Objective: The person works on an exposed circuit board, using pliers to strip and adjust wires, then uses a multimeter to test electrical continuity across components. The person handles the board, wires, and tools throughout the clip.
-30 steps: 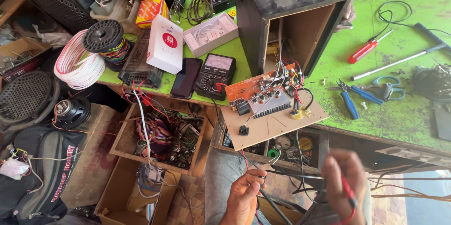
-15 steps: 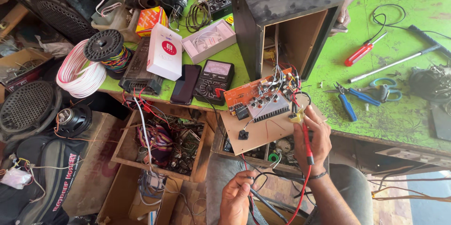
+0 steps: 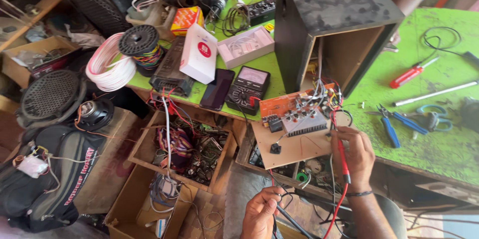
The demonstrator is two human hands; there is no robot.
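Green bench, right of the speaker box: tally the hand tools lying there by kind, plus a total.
Red-handled screwdriver: 1
Blue-handled pliers: 1
Long metal rod tool: 1
Teal-handled tool, kind unclear: 1
Total: 4
Not counted: the red probe in the right hand at the circuit board; the left hand holds a black probe.

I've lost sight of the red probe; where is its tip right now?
In the head view, the right hand holds the red probe right of centre, its tip at the right end of the orange circuit board, below the open black speaker box.
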